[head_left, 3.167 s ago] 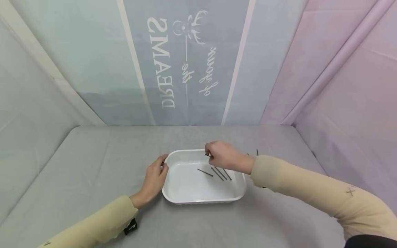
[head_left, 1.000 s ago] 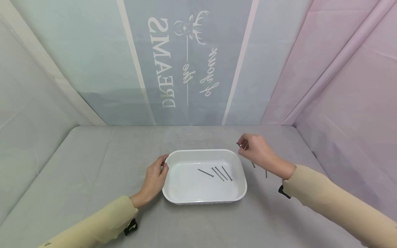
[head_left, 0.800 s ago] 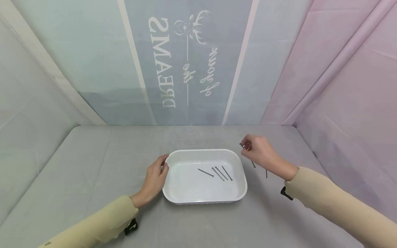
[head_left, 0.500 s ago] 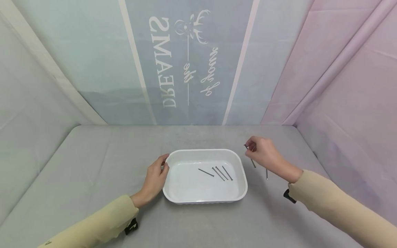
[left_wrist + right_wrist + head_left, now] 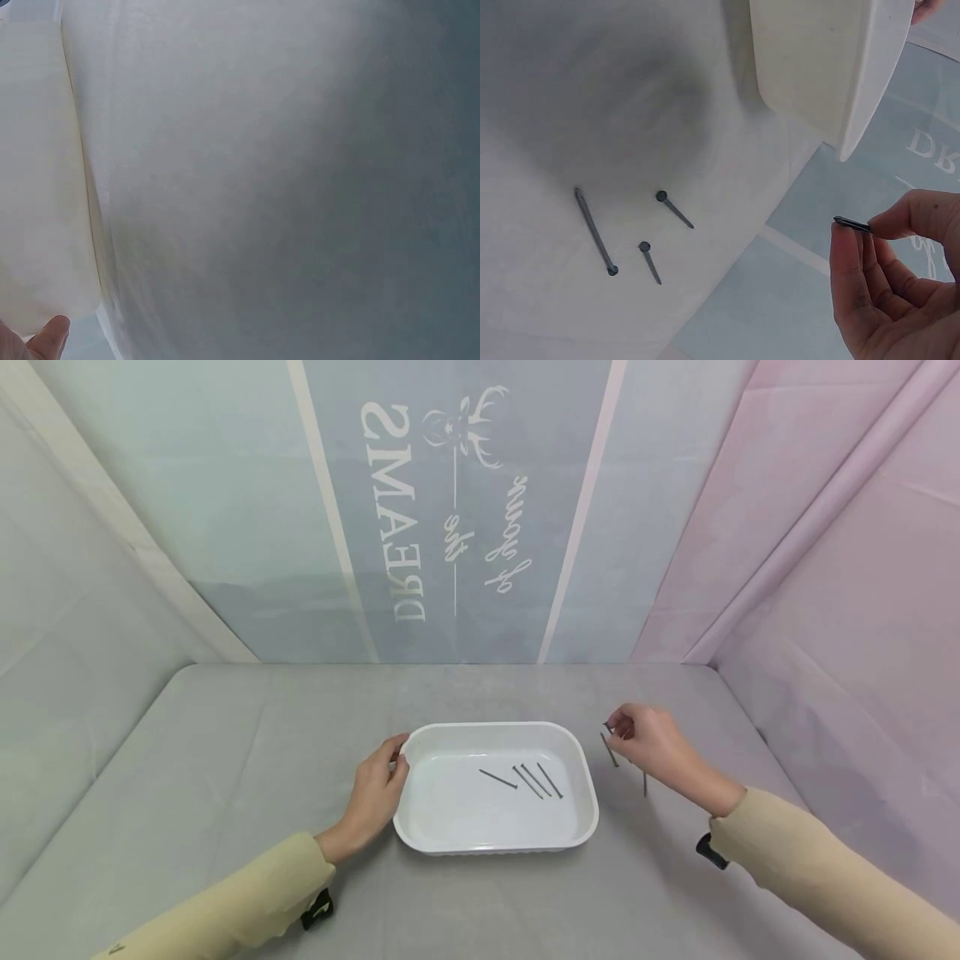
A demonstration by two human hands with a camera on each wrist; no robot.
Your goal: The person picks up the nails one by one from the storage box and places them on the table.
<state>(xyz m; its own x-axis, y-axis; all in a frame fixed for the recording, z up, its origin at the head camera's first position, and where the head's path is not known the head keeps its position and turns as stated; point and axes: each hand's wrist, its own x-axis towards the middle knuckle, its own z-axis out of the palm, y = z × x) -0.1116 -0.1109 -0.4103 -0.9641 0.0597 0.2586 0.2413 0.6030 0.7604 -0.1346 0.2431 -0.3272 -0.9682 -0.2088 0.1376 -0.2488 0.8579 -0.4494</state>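
My left hand (image 5: pixel 372 787) holds the left rim of a white rectangular dish (image 5: pixel 480 845), its thumb (image 5: pixel 51 339) at the dish wall in the left wrist view. Several dark nails (image 5: pixel 497 778) lie on the dish floor, right of its middle. Past the dish's right end, my right hand (image 5: pixel 651 743) pinches a nail (image 5: pixel 851 224) between thumb and fingertips. The right wrist view shows three more nails on the grey cloth: a long-looking one (image 5: pixel 596 232), one near the middle (image 5: pixel 676 211) and a short-looking one (image 5: pixel 652 264).
A grey cloth (image 5: pixel 480 910) covers the table under the dish. Behind it rises a pale fabric wall (image 5: pixel 487 635) with mirrored lettering, and a pinkish fabric wall (image 5: pixel 862 652) stands at the right.
My right hand has moved from above the dish to its right side, still pinching a nail, then a little farther right and nearer. The left hand and the dish have stayed put.
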